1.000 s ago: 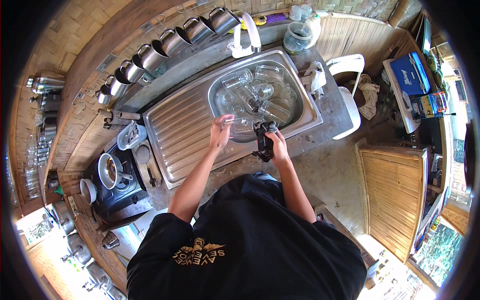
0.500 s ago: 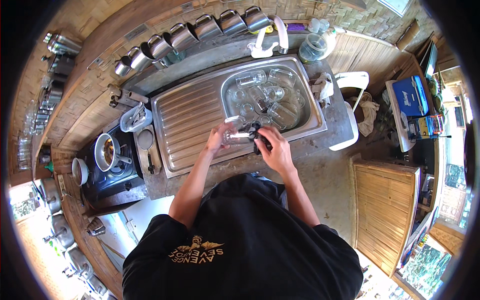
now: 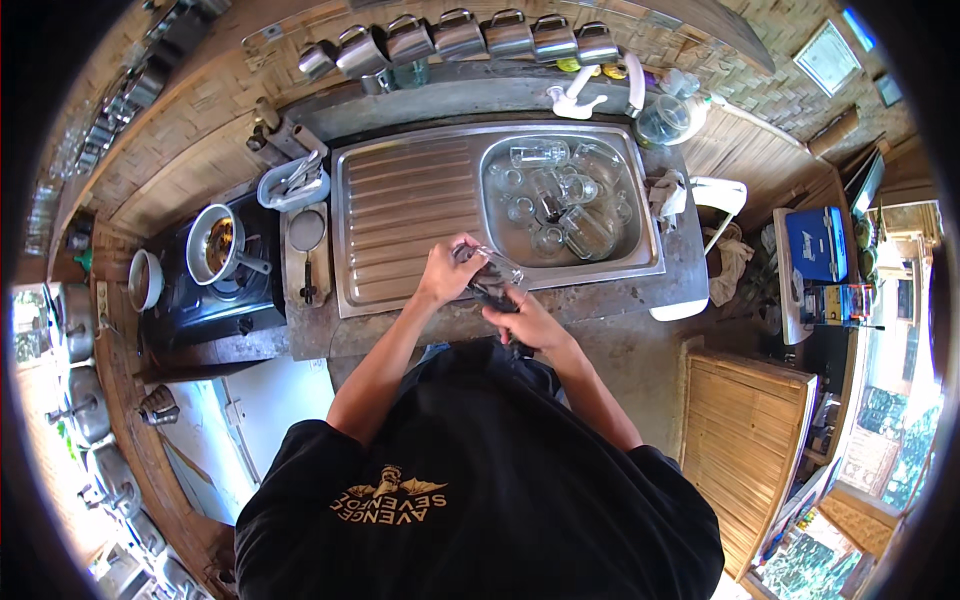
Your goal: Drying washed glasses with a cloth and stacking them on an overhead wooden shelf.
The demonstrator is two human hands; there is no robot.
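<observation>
My left hand point(image 3: 446, 272) is closed around a clear drinking glass point(image 3: 506, 266), which tilts over the front edge of the steel sink unit. My right hand point(image 3: 534, 322) grips a dark, crumpled cloth-like scrubber point(image 3: 490, 291) and presses it to the glass; its fingers are partly hidden. To the right of my hands, the sink bowl point(image 3: 640, 245) holds several clear glasses point(image 3: 588, 232) and glass mugs, some upright and some on their sides. The ribbed drainboard point(image 3: 405, 215) lies to the left of the bowl.
A white faucet point(image 3: 575, 100) stands behind the bowl, with steel mugs point(image 3: 460, 36) hanging in a row above. To the left are a utensil tub point(image 3: 275, 192), a strainer point(image 3: 307, 230) and a pan point(image 3: 213, 262) on the stove. A glass jar point(image 3: 660, 122) and a crumpled cloth point(image 3: 667, 195) sit right.
Both hands have come nearer my body, turning the glass so its far end points down to the right. The scrubber has moved lower along with the right hand. My view has shifted left.
</observation>
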